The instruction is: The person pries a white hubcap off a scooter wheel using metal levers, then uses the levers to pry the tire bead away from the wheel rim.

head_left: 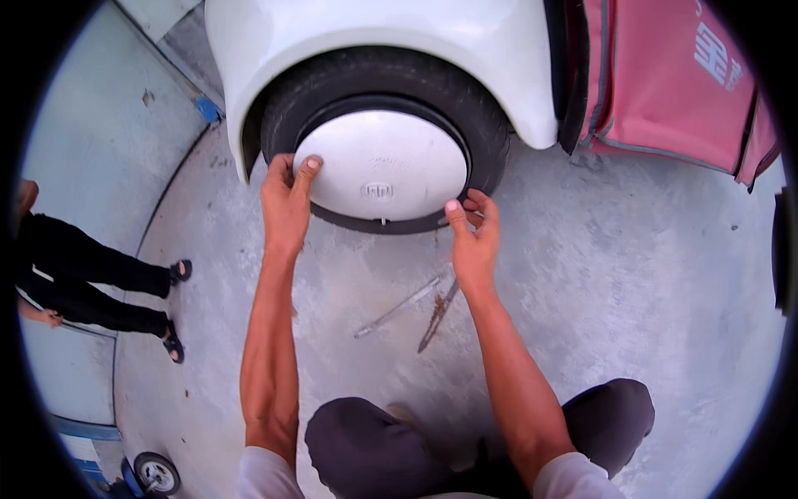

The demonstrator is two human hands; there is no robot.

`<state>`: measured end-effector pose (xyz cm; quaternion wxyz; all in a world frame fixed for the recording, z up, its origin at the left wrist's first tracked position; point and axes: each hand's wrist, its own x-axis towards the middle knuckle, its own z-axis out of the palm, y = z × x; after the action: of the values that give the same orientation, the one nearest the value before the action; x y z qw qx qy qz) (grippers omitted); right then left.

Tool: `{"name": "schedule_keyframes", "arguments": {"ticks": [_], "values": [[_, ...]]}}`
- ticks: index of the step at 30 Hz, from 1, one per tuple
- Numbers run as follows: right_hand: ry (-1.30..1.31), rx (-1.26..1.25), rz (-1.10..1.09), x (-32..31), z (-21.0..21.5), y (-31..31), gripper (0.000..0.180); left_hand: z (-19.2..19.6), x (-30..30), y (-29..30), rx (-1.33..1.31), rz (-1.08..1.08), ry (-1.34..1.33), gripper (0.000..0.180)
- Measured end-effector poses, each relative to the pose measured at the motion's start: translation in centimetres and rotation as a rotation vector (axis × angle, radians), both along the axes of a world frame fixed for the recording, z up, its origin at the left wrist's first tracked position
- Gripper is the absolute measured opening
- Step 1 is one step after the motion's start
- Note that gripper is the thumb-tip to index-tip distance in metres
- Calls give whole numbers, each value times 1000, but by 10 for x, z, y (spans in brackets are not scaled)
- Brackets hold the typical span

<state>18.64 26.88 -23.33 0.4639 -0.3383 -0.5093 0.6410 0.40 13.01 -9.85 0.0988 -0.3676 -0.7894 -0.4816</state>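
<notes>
A round white wheel cover [391, 154] lies against the dark tyre [490, 158] of a white-bodied vehicle. My left hand [287, 204] grips its left edge, the thumb on the white face and the fingers bent around the rim. At the lower right edge is my right hand [475, 241], its thumb against the rim and its curled fingers partly hidden behind. On the floor below the wheel lie a thin silver rod [397, 308] and a dark, rust-stained metal bar [439, 318], their near ends apart.
The white fender [382, 21] arches over the wheel. A pink fabric bag [677, 91] sits at the upper right. At the left another person stands in dark trousers [100, 274] and sandals. A small wheel [156, 472] shows at the lower left. My bent knees are close below.
</notes>
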Motion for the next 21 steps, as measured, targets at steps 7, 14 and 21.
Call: {"name": "schedule_keyframes", "arguments": {"ticks": [7, 14, 21], "values": [[-769, 897, 314, 59, -171, -21, 47, -14, 31, -5, -46, 125, 133, 49], [-979, 1306, 621, 77, -216, -17, 50, 28, 83, 15, -352, -190, 910, 65], [-800, 1579, 571, 60, -208, 3, 36, 26, 82, 78, -457, -316, 1071, 56]]}}
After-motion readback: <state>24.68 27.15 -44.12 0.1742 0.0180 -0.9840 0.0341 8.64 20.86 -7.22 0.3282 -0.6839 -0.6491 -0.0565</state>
